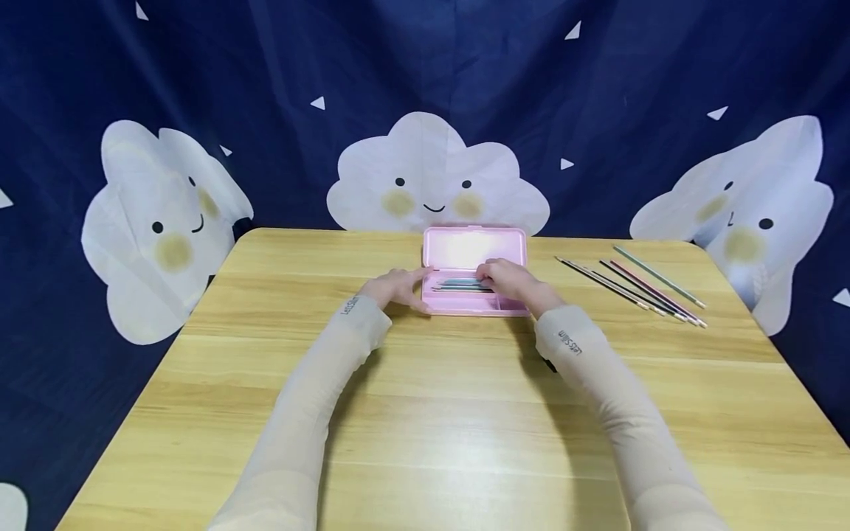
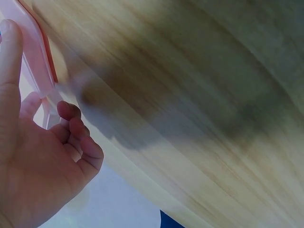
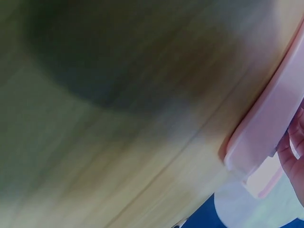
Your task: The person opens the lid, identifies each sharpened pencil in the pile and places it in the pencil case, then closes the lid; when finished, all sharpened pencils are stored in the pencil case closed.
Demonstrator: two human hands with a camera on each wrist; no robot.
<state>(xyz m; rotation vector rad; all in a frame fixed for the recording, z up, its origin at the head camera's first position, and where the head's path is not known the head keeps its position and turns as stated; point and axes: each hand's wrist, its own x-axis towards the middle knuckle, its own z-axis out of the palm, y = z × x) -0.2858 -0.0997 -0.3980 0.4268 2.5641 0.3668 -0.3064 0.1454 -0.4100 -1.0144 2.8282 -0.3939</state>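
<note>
A pink pencil case lies with its lid raised at the back of the table. Several pencils lie lengthwise in its rear compartment. My left hand holds the case's left end, thumb at the front wall and index finger near the hinge; the other fingers curl loosely in the left wrist view. Over the right part of the case, my right hand has its fingers bent down onto the pencils' right ends and pinches there. How many pencils it grips is hidden. In the right wrist view only its fingers show at the edge.
To the right of the case, several more pencils lie loose and slanted on the wooden table. A small front compartment sits at the case's right. Behind the table hangs a dark blue cloth with white clouds.
</note>
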